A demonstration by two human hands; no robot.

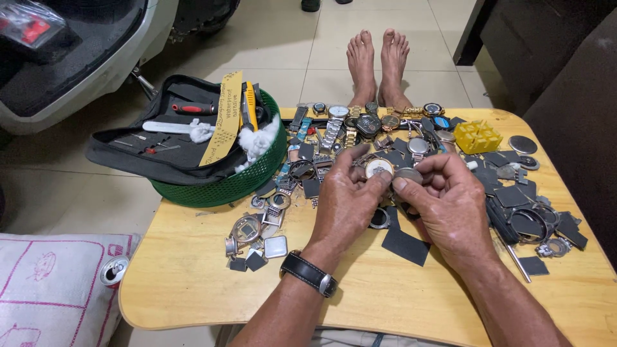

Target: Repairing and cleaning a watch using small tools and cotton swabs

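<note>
I see a small round watch case with a pale dial [378, 168] pinched between the fingertips of my left hand [347, 202], held just above the middle of the low wooden table [193, 270], while my right hand [450, 205] grips a round grey metal case back [409, 174] between thumb and forefinger, touching the case's edge. My worry: both parts are held only at the fingertips, so a slip could drop them into the litter of dark square pads [405, 245] and loose watch parts below, where a small piece might be lost or the dial scratched. Beyond, a row of wristwatches [369, 122] lies along the far edge beside a yellow plastic case holder [477, 136]. At left, a green plastic basket [225, 186] carries an open black tool pouch [151, 144]; a tan sandpaper strip with dark handwriting [225, 119] leans across it.
</note>
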